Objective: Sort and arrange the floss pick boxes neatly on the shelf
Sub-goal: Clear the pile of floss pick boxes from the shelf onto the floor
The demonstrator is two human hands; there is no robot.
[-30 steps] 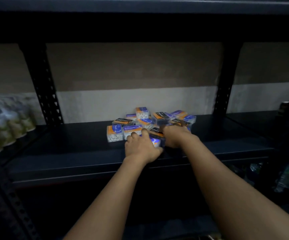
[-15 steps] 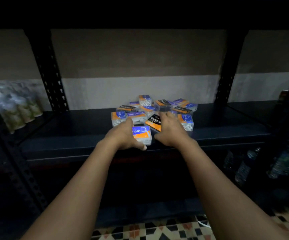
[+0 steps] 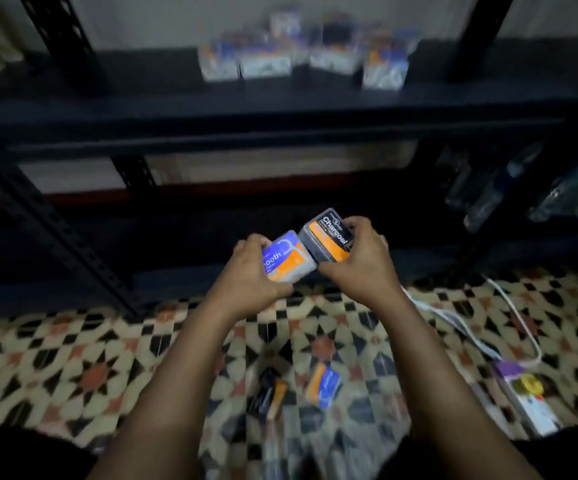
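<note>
Two floss pick boxes (image 3: 322, 385) lie on the patterned floor. Above them, the left hand (image 3: 251, 275) grips a blue-and-orange box (image 3: 285, 256), the right hand (image 3: 363, 263) a black charcoal box (image 3: 327, 233) — corners touching. Beyond, blurred boxes (image 3: 301, 55) crowd the shelf's (image 3: 142, 95) middle.

Dim room: dark metal shelving (image 3: 280, 109) against a pale wall (image 3: 183, 19), patterned tile floor (image 3: 55, 358).

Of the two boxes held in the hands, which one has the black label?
The box in the right hand: its charcoal box carries a black and orange label reading "Charcoal". The left hand holds a blue box, blue and orange.
</note>
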